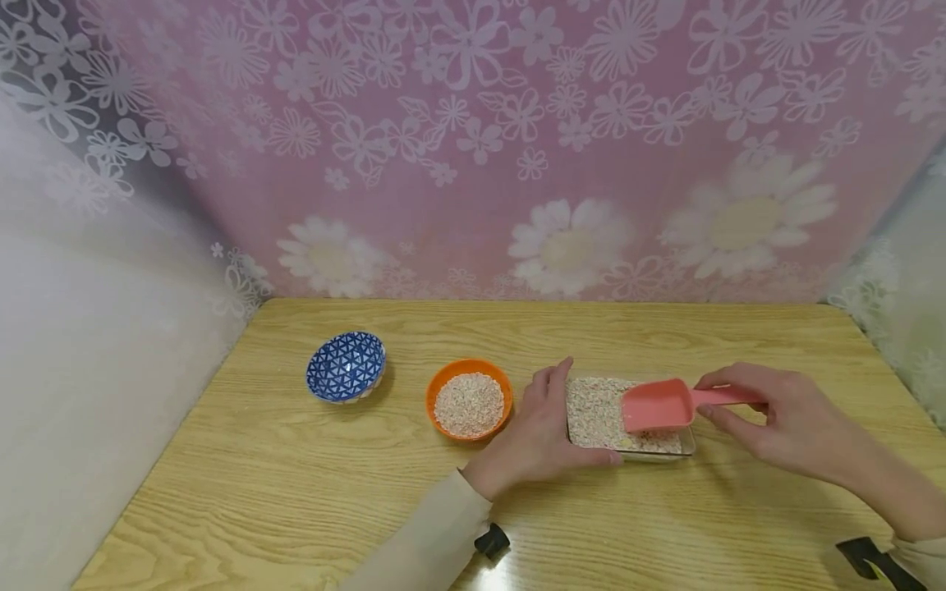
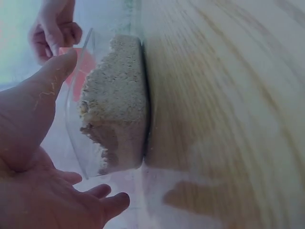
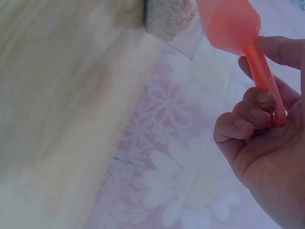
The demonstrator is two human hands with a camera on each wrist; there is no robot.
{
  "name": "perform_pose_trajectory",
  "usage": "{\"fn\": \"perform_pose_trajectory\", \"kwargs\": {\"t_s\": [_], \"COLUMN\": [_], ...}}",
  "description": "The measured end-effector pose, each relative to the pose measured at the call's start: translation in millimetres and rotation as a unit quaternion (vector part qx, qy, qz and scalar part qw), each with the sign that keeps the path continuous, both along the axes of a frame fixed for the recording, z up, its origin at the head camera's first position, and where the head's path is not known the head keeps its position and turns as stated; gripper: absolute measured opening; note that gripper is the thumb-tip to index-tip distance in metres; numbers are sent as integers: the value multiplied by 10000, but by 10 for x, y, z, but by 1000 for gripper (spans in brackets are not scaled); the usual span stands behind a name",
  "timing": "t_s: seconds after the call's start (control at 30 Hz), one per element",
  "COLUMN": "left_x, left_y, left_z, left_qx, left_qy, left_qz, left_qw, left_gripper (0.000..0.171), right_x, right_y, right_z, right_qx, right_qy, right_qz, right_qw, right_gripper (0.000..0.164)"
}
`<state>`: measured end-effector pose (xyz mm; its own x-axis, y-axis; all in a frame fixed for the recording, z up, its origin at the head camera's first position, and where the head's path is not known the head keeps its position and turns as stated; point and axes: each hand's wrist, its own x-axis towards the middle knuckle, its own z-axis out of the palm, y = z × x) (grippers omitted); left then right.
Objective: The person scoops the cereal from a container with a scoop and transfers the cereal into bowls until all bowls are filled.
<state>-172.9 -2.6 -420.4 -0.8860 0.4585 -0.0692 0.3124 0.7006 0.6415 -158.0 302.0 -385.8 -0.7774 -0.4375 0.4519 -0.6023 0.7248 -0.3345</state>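
In the head view, a clear rectangular container (image 1: 687,447) holds pale, coarse grain-like flakes (image 1: 594,410). My left hand (image 1: 538,425) spans its left end, thumb (image 1: 594,457) along the near rim; in the left wrist view the hand (image 2: 33,157) has its fingers spread loosely beside the clear wall. My right hand (image 1: 783,414) grips the handle of a pink scoop (image 1: 658,405), whose bowl is over the container's right part. Thumb and fingers wrap the handle in the right wrist view, where the scoop (image 3: 233,24) tilts. Inside the scoop mostly bare pink surface shows.
Left of the container stands an orange bowl (image 1: 436,382) holding similar flakes. Farther left is a blue-and-white patterned bowl (image 1: 346,365), with no contents showing. All stand on a wooden table (image 1: 296,492), backed by a pink flowered curtain (image 1: 458,164).
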Motion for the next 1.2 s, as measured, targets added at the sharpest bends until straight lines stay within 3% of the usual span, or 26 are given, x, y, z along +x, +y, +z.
{"fn": "perform_pose_trajectory", "kwargs": {"t_s": [0.33, 0.57, 0.77, 0.93, 1.07, 1.2], "left_x": [-104, -139, -151, -156, -161, -163], "left_y": [66, 71, 65, 46, 39, 44], "left_z": [-77, -97, -105, -101, -95, -89], "left_qx": [-87, -227, -188, -171, -152, -151], "left_qy": [-535, -478, -546, -630, -661, -684], "left_qz": [-98, -206, -187, -146, -121, -118], "left_qw": [9985, 9984, 9982, 9978, 9976, 9975], "left_gripper": [138, 138, 137, 137, 136, 134], "right_x": [-44, -86, -150, -253, -331, -341], "right_y": [-5, -80, -166, -259, -314, -274], "right_z": [207, 380, 574, 670, 679, 593], "right_qx": [1181, 1755, 2315, 2600, 2527, 2173], "right_qy": [196, 64, -522, -1383, -2079, -2179], "right_qz": [-7, -50, -78, 44, 196, 431], "right_qw": [9928, 9844, 9714, 9556, 9447, 9505], "right_gripper": [32, 26, 18, 13, 9, 4]}}
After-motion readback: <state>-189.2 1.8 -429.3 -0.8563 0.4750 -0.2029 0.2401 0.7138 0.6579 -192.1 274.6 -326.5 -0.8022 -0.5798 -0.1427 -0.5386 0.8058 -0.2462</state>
